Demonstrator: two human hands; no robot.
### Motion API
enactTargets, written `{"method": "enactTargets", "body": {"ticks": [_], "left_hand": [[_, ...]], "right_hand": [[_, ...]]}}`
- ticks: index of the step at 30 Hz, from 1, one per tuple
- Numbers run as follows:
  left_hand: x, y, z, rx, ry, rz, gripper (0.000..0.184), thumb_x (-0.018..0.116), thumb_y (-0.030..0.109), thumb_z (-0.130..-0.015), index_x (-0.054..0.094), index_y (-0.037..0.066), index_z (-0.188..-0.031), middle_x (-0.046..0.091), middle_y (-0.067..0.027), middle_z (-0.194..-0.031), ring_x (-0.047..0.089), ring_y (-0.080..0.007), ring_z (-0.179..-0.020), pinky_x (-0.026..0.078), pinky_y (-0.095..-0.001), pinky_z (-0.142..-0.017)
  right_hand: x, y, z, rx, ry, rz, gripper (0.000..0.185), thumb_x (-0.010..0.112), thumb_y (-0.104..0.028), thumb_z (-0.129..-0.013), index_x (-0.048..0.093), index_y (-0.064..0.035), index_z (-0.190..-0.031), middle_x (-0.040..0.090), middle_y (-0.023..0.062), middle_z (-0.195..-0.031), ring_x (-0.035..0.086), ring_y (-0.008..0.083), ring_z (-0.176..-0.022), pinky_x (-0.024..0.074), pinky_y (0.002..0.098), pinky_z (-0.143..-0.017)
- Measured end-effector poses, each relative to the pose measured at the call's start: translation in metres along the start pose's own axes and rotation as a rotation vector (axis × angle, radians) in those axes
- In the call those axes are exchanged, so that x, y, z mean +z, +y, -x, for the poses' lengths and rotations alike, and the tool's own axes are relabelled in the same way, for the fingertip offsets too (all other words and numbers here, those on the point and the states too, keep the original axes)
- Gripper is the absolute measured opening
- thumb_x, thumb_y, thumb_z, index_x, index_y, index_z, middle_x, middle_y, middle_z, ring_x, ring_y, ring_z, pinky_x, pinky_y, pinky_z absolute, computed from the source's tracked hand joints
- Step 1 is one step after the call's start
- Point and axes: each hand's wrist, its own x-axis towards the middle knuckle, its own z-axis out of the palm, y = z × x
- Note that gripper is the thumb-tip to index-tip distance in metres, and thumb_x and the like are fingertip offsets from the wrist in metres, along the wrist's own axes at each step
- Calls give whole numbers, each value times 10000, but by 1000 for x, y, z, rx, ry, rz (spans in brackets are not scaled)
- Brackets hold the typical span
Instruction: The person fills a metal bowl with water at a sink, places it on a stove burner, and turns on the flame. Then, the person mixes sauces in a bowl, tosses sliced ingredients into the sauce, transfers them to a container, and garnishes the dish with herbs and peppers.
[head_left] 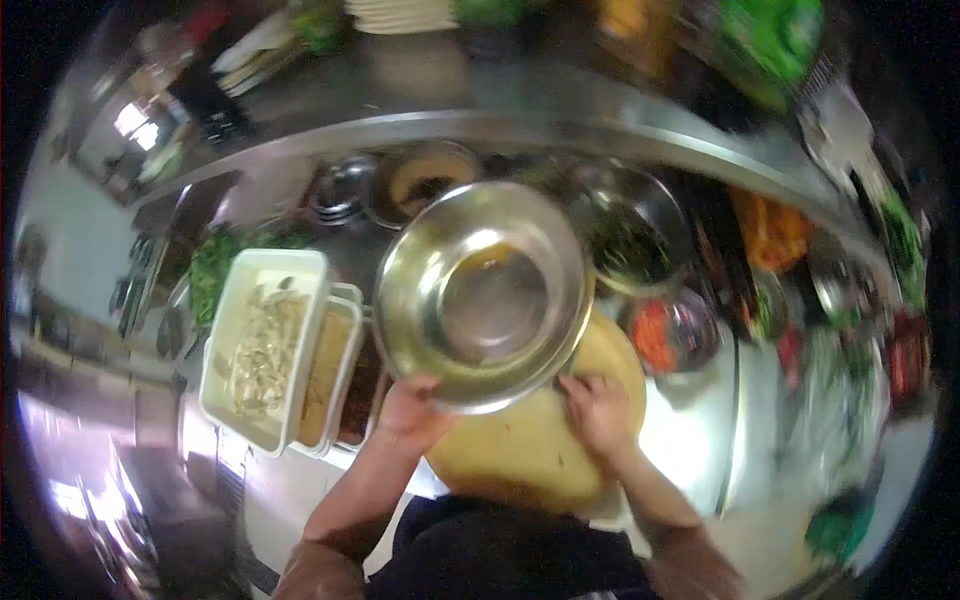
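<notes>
A wide, shiny metal bowl (pixel 495 305) is tilted toward me above a round yellowish cutting board (pixel 520 450). It looks nearly bare inside, with a small orange-brown patch or reflection near its far wall. My left hand (pixel 412 408) is closed on the bowl's near left rim, thumb over the edge. On the other side, my right hand (pixel 600 412) has its fingers curled with the tips at the near right rim. Blur hides exactly how those fingertips meet the metal. The bowl covers the far part of the board.
At left, stacked white tubs (pixel 225 350) hold pale sliced pieces. Behind are a metal bowl of dark greens (pixel 632 235) and a pan (pixel 425 180). A bowl of shredded orange food (pixel 657 335) stands right, near bagged vegetables (pixel 835 400). A metal shelf edge (pixel 420 122) spans the back.
</notes>
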Motion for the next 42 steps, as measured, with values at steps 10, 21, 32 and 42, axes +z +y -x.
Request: {"method": "enactTargets", "body": {"ticks": [10, 21, 32, 42], "left_hand": [[-138, -48, 101, -116, 163, -91, 408, 472, 9, -790, 499, -66, -1191, 592, -200, -1168, 566, -334, -1115, 444, -475, -980], [-151, -74, 71, -115, 102, 2, 479, 466, -52, -801, 413, -64, -1277, 543, -226, -1200, 567, -365, -1086, 477, -480, -935], [-131, -60, 59, 46, 199, -346, 480, 591, 0, -755, 519, 63, -1225, 627, -111, -997, 645, -245, -858, 562, -368, -646], [-146, -34, 23, -94, 130, -85, 368, 609, -20, -768, 570, -79, -1129, 649, -168, -1041, 639, -271, -958, 522, -393, -821]], "right_hand": [[-32, 26, 43, 60, 72, 83, 410, 659, -145, -659, 680, -190, -1066, 608, 46, -900, 552, 268, -844, 444, 401, -772], [-65, -37, -118, -130, 244, -172, 257, 667, -160, -750, 669, -72, -992, 621, 131, -1052, 565, 333, -956, 462, 413, -854], [71, -95, -354, 86, -526, 77, 661, 635, -224, -818, 351, -73, -1396, 537, 201, -1268, 519, 357, -1171, 442, 434, -955], [64, -63, -351, 393, -359, -683, 398, 606, -125, -792, 507, -20, -1163, 608, 88, -869, 602, 205, -672, 487, 323, -579]]}}
